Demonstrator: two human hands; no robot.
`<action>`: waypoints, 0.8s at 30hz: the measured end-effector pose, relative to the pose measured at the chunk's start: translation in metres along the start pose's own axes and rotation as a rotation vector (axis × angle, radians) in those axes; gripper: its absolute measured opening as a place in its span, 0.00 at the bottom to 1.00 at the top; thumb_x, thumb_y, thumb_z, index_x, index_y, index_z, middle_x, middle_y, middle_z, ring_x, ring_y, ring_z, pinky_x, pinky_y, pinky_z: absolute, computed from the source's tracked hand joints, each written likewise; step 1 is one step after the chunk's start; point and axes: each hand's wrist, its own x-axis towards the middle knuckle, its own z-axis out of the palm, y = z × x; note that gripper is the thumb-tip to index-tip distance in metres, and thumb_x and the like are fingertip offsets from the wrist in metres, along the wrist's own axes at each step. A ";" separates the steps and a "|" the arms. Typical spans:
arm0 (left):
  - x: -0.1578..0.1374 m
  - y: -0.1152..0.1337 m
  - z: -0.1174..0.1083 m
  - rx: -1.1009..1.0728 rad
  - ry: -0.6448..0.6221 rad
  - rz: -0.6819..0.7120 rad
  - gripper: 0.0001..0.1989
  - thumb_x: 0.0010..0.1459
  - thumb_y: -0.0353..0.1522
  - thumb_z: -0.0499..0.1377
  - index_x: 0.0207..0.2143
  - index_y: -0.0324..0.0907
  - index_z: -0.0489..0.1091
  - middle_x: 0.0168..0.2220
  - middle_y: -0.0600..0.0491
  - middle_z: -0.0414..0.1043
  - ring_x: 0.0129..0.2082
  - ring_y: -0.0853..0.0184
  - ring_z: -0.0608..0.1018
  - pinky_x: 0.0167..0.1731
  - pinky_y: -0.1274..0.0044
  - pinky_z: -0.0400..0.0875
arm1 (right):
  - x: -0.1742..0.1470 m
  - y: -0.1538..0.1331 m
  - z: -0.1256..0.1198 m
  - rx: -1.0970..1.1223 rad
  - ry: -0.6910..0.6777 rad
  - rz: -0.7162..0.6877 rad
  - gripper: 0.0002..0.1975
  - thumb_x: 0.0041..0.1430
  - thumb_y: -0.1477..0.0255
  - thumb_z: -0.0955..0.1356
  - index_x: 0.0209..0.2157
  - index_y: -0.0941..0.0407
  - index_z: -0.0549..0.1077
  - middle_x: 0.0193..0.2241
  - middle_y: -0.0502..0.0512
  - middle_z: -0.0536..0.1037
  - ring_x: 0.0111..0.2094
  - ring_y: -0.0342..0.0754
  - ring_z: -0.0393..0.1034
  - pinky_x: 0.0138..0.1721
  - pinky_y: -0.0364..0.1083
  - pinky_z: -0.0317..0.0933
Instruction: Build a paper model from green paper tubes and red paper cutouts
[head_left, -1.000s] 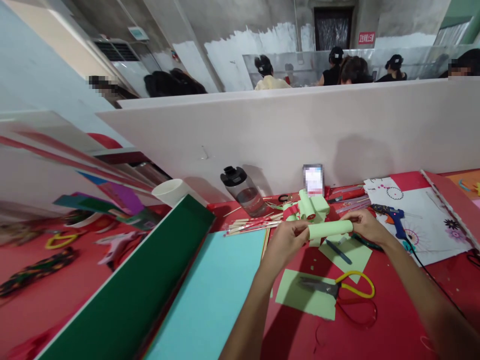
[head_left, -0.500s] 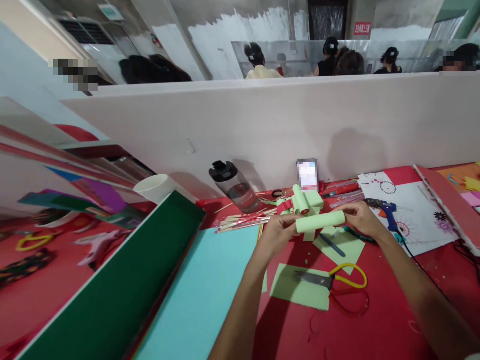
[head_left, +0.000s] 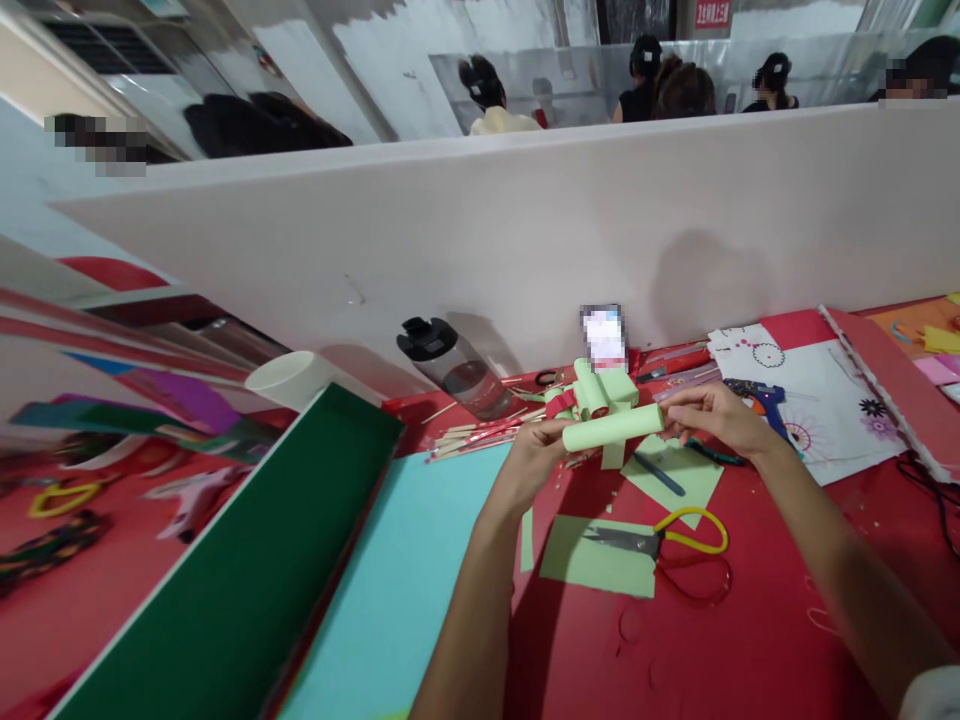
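Observation:
A pale green paper tube is held level above the red table. My left hand pinches its left end between thumb and fingers. At the opposite end, the bent fingers of my right hand close on the tube's rim. Just behind the tube sits a pale green paper construction with rolled pieces and a red band. Below my hands, scissors with one yellow and one red handle lie partly over a green paper sheet. A dark pen-like tool rests on another green piece.
A dark-lidded bottle and thin sticks are at the back. A green board and light blue sheet lie left. A blue glue gun lies right, by a patterned white sheet. A phone leans against the partition.
The view has shifted slightly, so most things sit a little higher and further left. My right hand has turned and its fingers have moved at the tube's end; the left keeps its hold.

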 end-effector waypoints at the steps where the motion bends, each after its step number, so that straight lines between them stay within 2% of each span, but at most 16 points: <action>1: -0.001 0.001 0.000 0.005 -0.006 -0.002 0.07 0.48 0.33 0.69 0.28 0.38 0.83 0.22 0.54 0.75 0.24 0.71 0.71 0.27 0.80 0.65 | 0.000 -0.002 0.001 -0.025 0.004 0.003 0.15 0.56 0.62 0.78 0.42 0.56 0.85 0.34 0.59 0.87 0.34 0.50 0.83 0.31 0.45 0.75; 6: -0.002 0.005 0.005 0.027 -0.035 -0.003 0.08 0.47 0.34 0.71 0.28 0.38 0.83 0.22 0.53 0.76 0.24 0.71 0.71 0.27 0.80 0.65 | 0.000 -0.006 0.003 -0.131 0.035 0.034 0.12 0.56 0.65 0.76 0.40 0.56 0.86 0.31 0.57 0.86 0.32 0.49 0.82 0.31 0.45 0.75; 13: -0.003 0.009 0.009 0.111 0.028 0.043 0.11 0.46 0.37 0.72 0.29 0.38 0.84 0.23 0.52 0.78 0.24 0.69 0.73 0.26 0.79 0.68 | -0.001 -0.005 0.001 -0.226 0.086 0.057 0.10 0.54 0.73 0.74 0.39 0.54 0.86 0.29 0.54 0.86 0.30 0.47 0.81 0.30 0.43 0.73; 20: -0.003 0.008 0.014 0.225 0.026 0.098 0.12 0.52 0.35 0.65 0.34 0.38 0.86 0.24 0.52 0.80 0.24 0.68 0.76 0.25 0.79 0.69 | 0.004 0.003 -0.002 -0.257 0.094 -0.056 0.09 0.50 0.71 0.76 0.36 0.54 0.85 0.31 0.53 0.84 0.31 0.48 0.78 0.30 0.44 0.72; 24: -0.007 0.010 0.016 0.335 0.089 0.194 0.13 0.55 0.33 0.62 0.37 0.40 0.86 0.29 0.50 0.84 0.30 0.63 0.82 0.29 0.78 0.74 | 0.007 0.010 -0.005 -0.210 0.116 -0.123 0.09 0.49 0.68 0.77 0.35 0.54 0.85 0.30 0.52 0.84 0.29 0.48 0.78 0.32 0.46 0.73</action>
